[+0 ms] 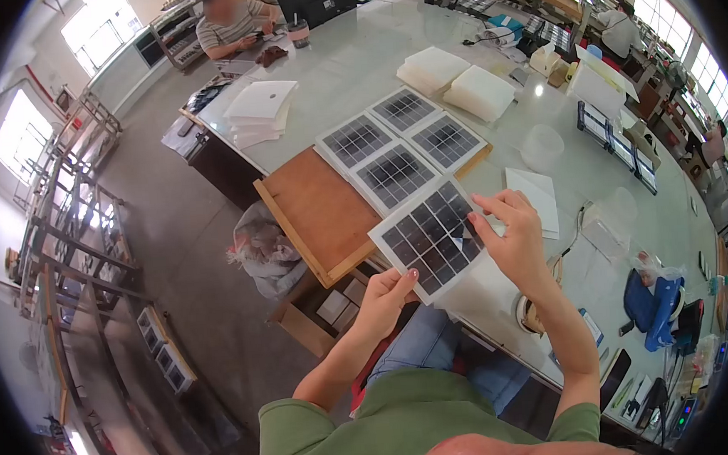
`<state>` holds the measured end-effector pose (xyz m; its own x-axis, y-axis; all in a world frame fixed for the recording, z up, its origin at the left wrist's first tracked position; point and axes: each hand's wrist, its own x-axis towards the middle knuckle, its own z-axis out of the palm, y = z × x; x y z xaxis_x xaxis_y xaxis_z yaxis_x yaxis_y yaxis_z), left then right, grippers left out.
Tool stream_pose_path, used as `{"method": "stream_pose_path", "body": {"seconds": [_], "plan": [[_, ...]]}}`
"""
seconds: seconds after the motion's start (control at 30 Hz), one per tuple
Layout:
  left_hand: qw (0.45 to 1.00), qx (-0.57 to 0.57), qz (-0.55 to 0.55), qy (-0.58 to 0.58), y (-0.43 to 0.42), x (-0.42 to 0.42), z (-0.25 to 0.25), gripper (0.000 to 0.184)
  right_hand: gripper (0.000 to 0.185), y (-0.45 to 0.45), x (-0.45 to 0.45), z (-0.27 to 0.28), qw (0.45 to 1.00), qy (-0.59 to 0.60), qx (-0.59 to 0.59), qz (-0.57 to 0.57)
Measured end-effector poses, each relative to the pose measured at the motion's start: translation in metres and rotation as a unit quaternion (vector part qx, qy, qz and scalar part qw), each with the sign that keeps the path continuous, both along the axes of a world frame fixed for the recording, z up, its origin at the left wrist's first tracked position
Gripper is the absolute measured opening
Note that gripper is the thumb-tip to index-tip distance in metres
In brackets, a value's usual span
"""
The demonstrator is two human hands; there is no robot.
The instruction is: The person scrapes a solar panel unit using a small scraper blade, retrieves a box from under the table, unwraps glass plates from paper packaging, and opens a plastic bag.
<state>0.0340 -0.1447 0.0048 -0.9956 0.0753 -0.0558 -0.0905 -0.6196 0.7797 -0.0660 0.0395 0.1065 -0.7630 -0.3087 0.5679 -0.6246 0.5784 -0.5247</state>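
A small framed solar panel (430, 238) with a white border and dark cells is held up, tilted, above the near edge of the table. My left hand (388, 303) pinches its lower left edge, thumb on the face. At the right edge, my right hand (512, 239) has its thumb against the border and its index finger bent just above; its other fingers are partly hidden. Beyond lie several similar panels (396, 175) in two rows on a wooden board. A brown wooden tray (323, 205) with raised edges supports their left side.
White sheet stacks (263, 102) and pale pads (479, 93) lie farther back. A roll of tape (529, 313), a clear plastic tub (542, 146) and a blue bag (661, 309) are at right. An open carton (307, 318) stands below the table. Another person (231, 27) sits across.
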Motion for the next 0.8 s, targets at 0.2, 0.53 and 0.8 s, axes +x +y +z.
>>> {"method": "stream_pose_path", "body": {"seconds": [0.2, 0.53, 0.8], "plan": [[1.000, 0.013, 0.028, 0.002, -0.012, -0.003, -0.004, 0.027, 0.024, -0.018, -0.007, 0.007, 0.998, -0.058, -0.022, 0.031], [0.991, 0.120, 0.047, 0.022, -0.020, -0.014, 0.000, 0.053, 0.026, -0.041, -0.013, 0.018, 0.991, -0.045, -0.074, 0.102], [0.970, 0.242, -0.001, -0.006, -0.025, -0.019, -0.004, 0.058, 0.028, -0.033, 0.012, 0.034, 0.981, 0.122, 0.029, 0.151]]}}
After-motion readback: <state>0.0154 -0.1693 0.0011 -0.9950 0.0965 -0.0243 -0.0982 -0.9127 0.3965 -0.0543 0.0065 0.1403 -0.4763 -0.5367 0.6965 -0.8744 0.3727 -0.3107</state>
